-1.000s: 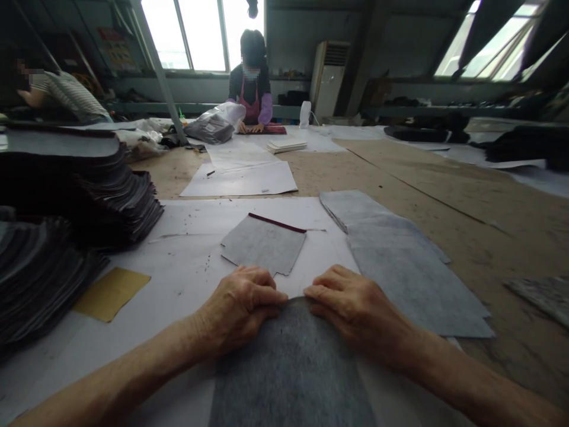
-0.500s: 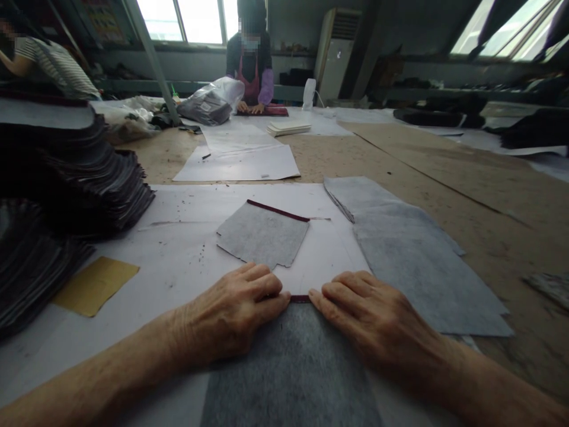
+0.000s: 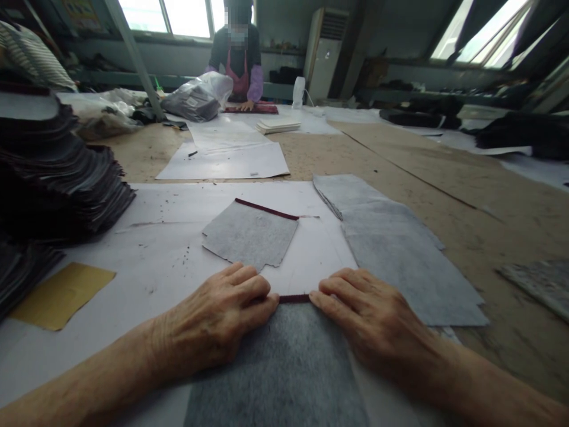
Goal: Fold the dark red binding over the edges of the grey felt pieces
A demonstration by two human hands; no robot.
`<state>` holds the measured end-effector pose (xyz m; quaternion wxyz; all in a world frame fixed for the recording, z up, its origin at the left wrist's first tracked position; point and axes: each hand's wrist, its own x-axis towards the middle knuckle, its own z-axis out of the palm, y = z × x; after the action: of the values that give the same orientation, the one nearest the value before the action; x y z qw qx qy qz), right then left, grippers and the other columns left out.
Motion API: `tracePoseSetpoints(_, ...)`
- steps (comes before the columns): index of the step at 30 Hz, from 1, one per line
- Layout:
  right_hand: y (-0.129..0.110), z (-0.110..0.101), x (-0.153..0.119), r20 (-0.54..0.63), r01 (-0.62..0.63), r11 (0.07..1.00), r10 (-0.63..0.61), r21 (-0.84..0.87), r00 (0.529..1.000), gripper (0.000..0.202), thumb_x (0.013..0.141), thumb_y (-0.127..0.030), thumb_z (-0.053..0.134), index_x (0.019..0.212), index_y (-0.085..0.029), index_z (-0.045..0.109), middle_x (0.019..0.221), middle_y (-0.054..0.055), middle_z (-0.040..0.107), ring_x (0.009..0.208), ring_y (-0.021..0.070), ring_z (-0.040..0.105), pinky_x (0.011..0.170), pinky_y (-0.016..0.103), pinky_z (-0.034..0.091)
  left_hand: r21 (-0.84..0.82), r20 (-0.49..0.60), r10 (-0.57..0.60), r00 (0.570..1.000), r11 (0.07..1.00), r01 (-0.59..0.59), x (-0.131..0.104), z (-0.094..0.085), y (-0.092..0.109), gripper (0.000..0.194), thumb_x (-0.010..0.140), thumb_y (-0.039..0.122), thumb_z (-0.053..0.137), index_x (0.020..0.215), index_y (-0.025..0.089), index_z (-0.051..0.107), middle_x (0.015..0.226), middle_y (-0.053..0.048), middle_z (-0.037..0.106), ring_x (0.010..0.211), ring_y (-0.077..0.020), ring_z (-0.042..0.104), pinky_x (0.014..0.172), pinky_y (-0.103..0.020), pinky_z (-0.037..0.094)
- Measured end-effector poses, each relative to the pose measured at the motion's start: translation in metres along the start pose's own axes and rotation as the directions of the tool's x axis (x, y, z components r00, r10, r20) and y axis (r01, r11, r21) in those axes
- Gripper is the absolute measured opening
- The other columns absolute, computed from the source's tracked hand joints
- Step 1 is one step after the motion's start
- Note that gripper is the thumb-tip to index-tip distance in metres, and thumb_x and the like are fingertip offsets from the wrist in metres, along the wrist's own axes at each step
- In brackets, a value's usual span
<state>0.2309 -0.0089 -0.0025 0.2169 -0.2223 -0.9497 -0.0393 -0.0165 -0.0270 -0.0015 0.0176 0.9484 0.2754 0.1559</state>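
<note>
A grey fabric piece [image 3: 284,367] lies on the white sheet nearest me, with a narrow dark red folded strip [image 3: 294,299] along its far edge. My left hand [image 3: 222,314] is closed, its fingertips pressed on the strip's left part. On the right part, my right hand [image 3: 368,314] presses with curled fingers, thumb and fingertips at the edge. A short length of the strip shows between the hands. Just beyond them rests a smaller grey piece [image 3: 253,234] with a dark red edge. Several larger grey pieces [image 3: 391,255] lie to the right.
Tall stacks of dark fabric [image 3: 75,172] stand at the left, near a yellow-brown card [image 3: 66,293]. A person [image 3: 240,65] works across the table, beside a plastic-wrapped bundle [image 3: 195,98]. White papers [image 3: 231,160] lie mid-table. A grey scrap [image 3: 537,287] is at the right.
The view has shifted slightly to the right. My hands are a little farther apart, so more of the dark red strip shows between them. The person across has moved their hands.
</note>
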Motion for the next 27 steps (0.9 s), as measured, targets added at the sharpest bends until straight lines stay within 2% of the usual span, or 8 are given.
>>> tracePoseSetpoints(6, 0.0, 0.0, -0.003, -0.002, -0.069, 0.995, 0.07, 0.072, 0.998, 0.022, 0.085, -0.007, 0.04, 0.091, -0.01, 0.061, 0.08, 0.008, 0.058, 0.077, 0.0168, 0.05, 0.066, 0.031, 0.044, -0.009, -0.111, 0.04, 0.993, 0.999, -0.042, 0.0, 0.005, -0.002, 0.026, 0.083, 0.003, 0.036, 0.101, 0.011, 0.053, 0.083, -0.008, 0.053, 0.069, -0.0165, 0.042, 0.062, -0.033, 0.037)
tracePoseSetpoints(12, 0.0, 0.0, -0.005, -0.003, -0.019, 0.991, 0.019, 0.13, 1.0, 0.027, 0.086, -0.005, 0.035, 0.097, -0.009, 0.059, 0.083, 0.009, 0.059, 0.082, 0.0182, 0.05, 0.071, 0.034, 0.045, 0.017, -0.052, 0.046, 0.998, 0.999, -0.046, -0.001, 0.006, -0.003, 0.028, 0.087, 0.007, 0.033, 0.106, 0.011, 0.053, 0.083, -0.008, 0.054, 0.072, -0.0173, 0.044, 0.065, -0.035, 0.036)
tracePoseSetpoints(14, 0.001, -0.003, -0.005, 0.021, -0.106, 0.97, 0.104, 0.22, 0.994, 0.026, 0.086, -0.007, 0.036, 0.092, -0.012, 0.06, 0.082, 0.007, 0.059, 0.081, 0.0168, 0.052, 0.071, 0.032, 0.046, 0.031, -0.057, 0.044, 0.997, 0.999, -0.043, -0.001, 0.006, -0.003, 0.028, 0.087, 0.008, 0.033, 0.105, 0.011, 0.053, 0.083, -0.008, 0.054, 0.072, -0.0173, 0.044, 0.065, -0.035, 0.036)
tracePoseSetpoints(16, 0.003, -0.008, -0.005, 0.096, -0.329, 0.884, 0.316, 0.331, 0.944, 0.018, 0.084, -0.009, 0.043, 0.085, -0.016, 0.06, 0.081, 0.004, 0.06, 0.078, 0.014, 0.054, 0.069, 0.028, 0.047, 0.038, -0.078, 0.043, 0.996, 0.998, -0.04, 0.0, 0.006, -0.002, 0.027, 0.086, 0.008, 0.033, 0.104, 0.011, 0.054, 0.082, -0.008, 0.054, 0.071, -0.0173, 0.044, 0.064, -0.035, 0.036)
tracePoseSetpoints(18, 0.006, -0.014, -0.004, 0.183, -0.554, 0.734, 0.528, 0.393, 0.829, 0.011, 0.078, -0.012, 0.054, 0.084, -0.019, 0.06, 0.082, 0.001, 0.061, 0.074, 0.0121, 0.056, 0.067, 0.025, 0.047, 0.044, -0.083, 0.045, 0.996, 0.998, -0.041, 0.0, 0.006, -0.002, 0.027, 0.085, 0.007, 0.033, 0.103, 0.011, 0.054, 0.081, -0.007, 0.054, 0.071, -0.0176, 0.045, 0.063, -0.035, 0.036)
tracePoseSetpoints(20, 0.007, -0.019, -0.001, 0.193, -0.645, 0.65, 0.629, 0.401, 0.753, 0.017, 0.073, -0.014, 0.061, 0.088, -0.021, 0.06, 0.086, -0.001, 0.063, 0.07, 0.0113, 0.057, 0.064, 0.024, 0.048, 0.049, -0.085, 0.046, 0.995, 0.998, -0.042, 0.0, 0.006, -0.001, 0.028, 0.085, 0.006, 0.033, 0.102, 0.012, 0.054, 0.081, -0.007, 0.054, 0.071, -0.0179, 0.046, 0.063, -0.035, 0.036)
tracePoseSetpoints(24, -0.006, -0.016, 0.014, -0.041, -0.447, 0.846, 0.478, 0.292, 0.877, 0.021, 0.076, -0.008, 0.052, 0.091, -0.019, 0.062, 0.091, 0.003, 0.061, 0.08, 0.0144, 0.056, 0.072, 0.028, 0.047, 0.058, -0.066, 0.046, 0.997, 0.997, -0.042, -0.001, 0.006, -0.001, 0.028, 0.084, 0.007, 0.034, 0.103, 0.012, 0.054, 0.083, -0.007, 0.055, 0.071, -0.0182, 0.046, 0.063, -0.035, 0.035)
tracePoseSetpoints(27, -0.026, 0.0, 0.027, -0.055, -0.276, 0.941, 0.292, 0.193, 0.955, 0.024, 0.077, -0.004, 0.043, 0.086, -0.013, 0.063, 0.081, 0.007, 0.06, 0.078, 0.0181, 0.052, 0.069, 0.032, 0.046, 0.061, -0.055, 0.033, 0.998, 0.998, -0.03, -0.001, 0.006, -0.001, 0.026, 0.085, 0.008, 0.034, 0.1, 0.013, 0.055, 0.083, -0.007, 0.055, 0.072, -0.0181, 0.045, 0.064, -0.036, 0.035)
